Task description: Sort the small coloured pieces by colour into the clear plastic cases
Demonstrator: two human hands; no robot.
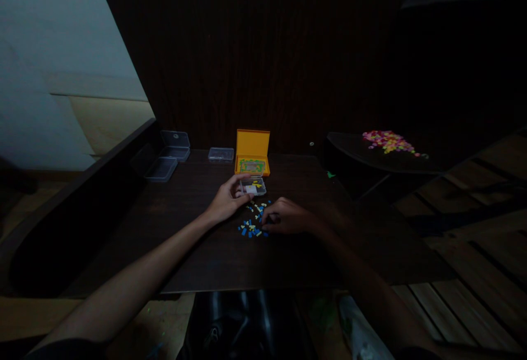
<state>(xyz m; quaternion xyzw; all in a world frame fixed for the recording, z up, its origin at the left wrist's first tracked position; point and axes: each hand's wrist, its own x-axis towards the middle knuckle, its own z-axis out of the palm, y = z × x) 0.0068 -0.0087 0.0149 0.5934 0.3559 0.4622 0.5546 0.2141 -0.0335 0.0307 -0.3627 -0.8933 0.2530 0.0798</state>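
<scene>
My left hand [225, 202] half-open, braced against clear box [253, 186], likely steadying it | right hand [287, 218] curled over loose blue-yellow pieces [251, 228], pinch hidden, cannot tell

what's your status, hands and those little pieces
Left hand at small clear box. Right hand on blue and yellow pieces. Open orange box behind.

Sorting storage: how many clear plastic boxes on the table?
4 clear boxes: two far left, one beside the yellow box, one at the left hand. Darkness may hide more.
</scene>
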